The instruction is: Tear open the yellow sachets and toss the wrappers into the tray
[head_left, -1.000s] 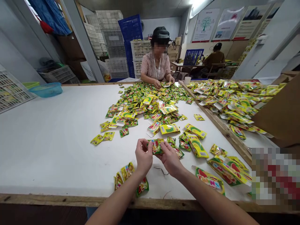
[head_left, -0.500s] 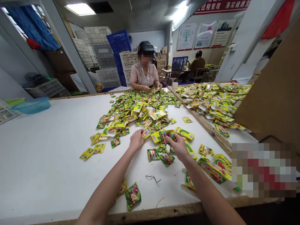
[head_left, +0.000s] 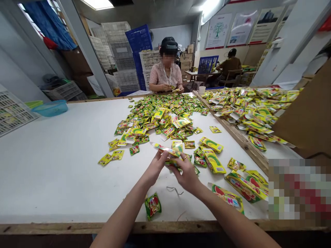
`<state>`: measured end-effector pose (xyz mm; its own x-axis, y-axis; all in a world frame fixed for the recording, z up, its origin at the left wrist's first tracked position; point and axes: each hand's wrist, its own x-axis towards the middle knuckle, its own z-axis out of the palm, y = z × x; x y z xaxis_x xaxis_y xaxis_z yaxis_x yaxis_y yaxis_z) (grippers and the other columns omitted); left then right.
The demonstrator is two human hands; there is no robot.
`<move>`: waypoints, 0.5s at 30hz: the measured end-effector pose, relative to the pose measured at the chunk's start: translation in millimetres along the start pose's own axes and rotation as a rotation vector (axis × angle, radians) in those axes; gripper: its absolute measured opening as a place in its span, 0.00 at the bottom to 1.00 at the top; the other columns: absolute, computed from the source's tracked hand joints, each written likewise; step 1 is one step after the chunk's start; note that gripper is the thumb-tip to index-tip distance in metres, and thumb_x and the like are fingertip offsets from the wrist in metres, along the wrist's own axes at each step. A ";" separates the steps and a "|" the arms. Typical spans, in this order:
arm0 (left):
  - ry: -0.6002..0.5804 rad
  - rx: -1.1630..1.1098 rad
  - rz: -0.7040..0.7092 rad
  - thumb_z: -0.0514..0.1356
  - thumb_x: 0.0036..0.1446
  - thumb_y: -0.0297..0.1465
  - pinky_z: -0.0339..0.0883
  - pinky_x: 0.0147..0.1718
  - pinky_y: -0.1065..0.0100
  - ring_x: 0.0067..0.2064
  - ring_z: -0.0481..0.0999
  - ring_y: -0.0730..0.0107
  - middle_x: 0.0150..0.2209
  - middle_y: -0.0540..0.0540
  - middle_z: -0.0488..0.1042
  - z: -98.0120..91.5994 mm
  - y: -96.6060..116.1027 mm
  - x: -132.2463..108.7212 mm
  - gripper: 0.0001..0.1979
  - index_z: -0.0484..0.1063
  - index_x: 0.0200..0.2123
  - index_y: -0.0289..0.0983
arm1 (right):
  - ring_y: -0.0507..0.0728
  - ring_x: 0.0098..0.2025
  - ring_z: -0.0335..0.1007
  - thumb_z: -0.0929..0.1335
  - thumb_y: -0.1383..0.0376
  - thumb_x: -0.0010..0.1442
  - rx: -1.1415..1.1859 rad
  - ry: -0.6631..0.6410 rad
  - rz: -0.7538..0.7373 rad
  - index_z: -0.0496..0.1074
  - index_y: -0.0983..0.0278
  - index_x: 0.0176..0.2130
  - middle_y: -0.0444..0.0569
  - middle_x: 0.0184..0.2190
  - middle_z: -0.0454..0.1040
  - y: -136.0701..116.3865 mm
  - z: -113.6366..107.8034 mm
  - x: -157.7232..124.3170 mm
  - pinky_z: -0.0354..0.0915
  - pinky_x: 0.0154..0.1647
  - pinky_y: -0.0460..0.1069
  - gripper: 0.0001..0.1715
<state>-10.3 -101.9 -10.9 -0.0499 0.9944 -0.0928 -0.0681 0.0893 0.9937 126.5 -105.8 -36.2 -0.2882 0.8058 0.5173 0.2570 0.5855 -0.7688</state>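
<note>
Holding both hands low over the near-middle of the table (head_left: 51,172).

- Left hand (head_left: 154,169): fingers pinched on a long yellow card (head_left: 165,149). The card lies tilted across both hands, one end poking out past the left thumb.
- Right hand (head_left: 186,176): fingers closed on a small bunch of sachets (head_left: 172,162), tucked just under the card and touching it.

Handling, as a judgement: the foil looks slick and crinkly. A pinch at the sachet edges, with the bunch squared flat against the card, should stop them fanning out. Working clear above the table should avoid dragging in the strays.

- Near edge: one lone sachet (head_left: 153,205) lies flat, with a thin dark loop (head_left: 173,189) just beyond it.
- Toward the near right corner: larger watermelon-print packs (head_left: 229,197).
- Just past the hands: scattered yellow-green packs (head_left: 213,160).
- Middle to far edge: the big heap (head_left: 160,113).
- Far edge: a co-worker (head_left: 167,74) sits there, hands at the heap's far side.
- Far left corner: a blue basin (head_left: 50,107).
- Right: a second table (head_left: 234,132) butts against the right edge and carries its own heap.
</note>
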 end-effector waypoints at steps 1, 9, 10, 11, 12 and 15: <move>0.002 -0.069 -0.011 0.59 0.46 0.52 0.66 0.44 0.61 0.44 0.74 0.60 0.41 0.42 0.75 1.3 -2.5 1.8 0.27 0.66 0.43 0.38 | 0.60 0.48 0.66 0.64 0.67 0.58 -0.050 -0.068 -0.060 0.73 0.61 0.40 0.54 0.42 0.72 -0.6 2.9 -3.0 0.65 0.49 0.57 0.11; 0.341 0.841 0.264 0.64 0.41 0.39 0.66 0.35 0.64 0.37 0.74 0.61 0.37 0.47 0.73 -22.6 -10.5 -1.4 0.25 0.60 0.44 0.41 | 0.55 0.35 0.69 0.66 0.61 0.58 0.043 -0.005 0.116 0.71 0.62 0.39 0.48 0.32 0.73 4.1 -31.3 8.9 0.68 0.37 0.50 0.10; 0.283 0.953 0.276 0.63 0.42 0.37 0.65 0.34 0.65 0.37 0.74 0.61 0.36 0.48 0.73 -21.5 -13.0 -4.7 0.23 0.60 0.43 0.42 | 0.55 0.35 0.69 0.66 0.61 0.58 0.071 0.073 0.125 0.71 0.62 0.39 0.48 0.32 0.73 3.5 -35.8 10.9 0.67 0.37 0.50 0.10; 0.220 1.022 0.295 0.62 0.43 0.35 0.65 0.34 0.66 0.37 0.74 0.61 0.37 0.48 0.73 -19.2 -15.4 -7.8 0.21 0.61 0.42 0.42 | 0.56 0.36 0.69 0.66 0.61 0.58 0.074 0.138 0.111 0.71 0.62 0.40 0.48 0.34 0.73 2.2 -38.8 12.1 0.67 0.38 0.50 0.10; 0.168 1.064 0.319 0.61 0.44 0.34 0.65 0.33 0.66 0.38 0.74 0.62 0.37 0.49 0.73 -16.3 -17.6 -10.3 0.20 0.61 0.42 0.42 | 0.56 0.37 0.69 0.66 0.61 0.58 0.047 0.184 0.081 0.70 0.62 0.40 0.49 0.35 0.73 0.4 -40.4 12.8 0.67 0.39 0.50 0.10; 0.110 1.172 0.395 0.60 0.46 0.33 0.65 0.33 0.67 0.39 0.74 0.62 0.39 0.48 0.73 -9.8 -21.2 -14.0 0.19 0.62 0.44 0.42 | 0.57 0.39 0.68 0.65 0.65 0.57 -0.126 0.141 -0.003 0.72 0.61 0.39 0.50 0.35 0.72 -4.3 -40.2 13.3 0.66 0.41 0.51 0.09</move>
<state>-17.9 -118.2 -31.3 0.0484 0.9596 0.2771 0.8989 -0.1629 0.4069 158.6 -94.1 -10.9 -0.1593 0.8034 0.5737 0.3726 0.5871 -0.7187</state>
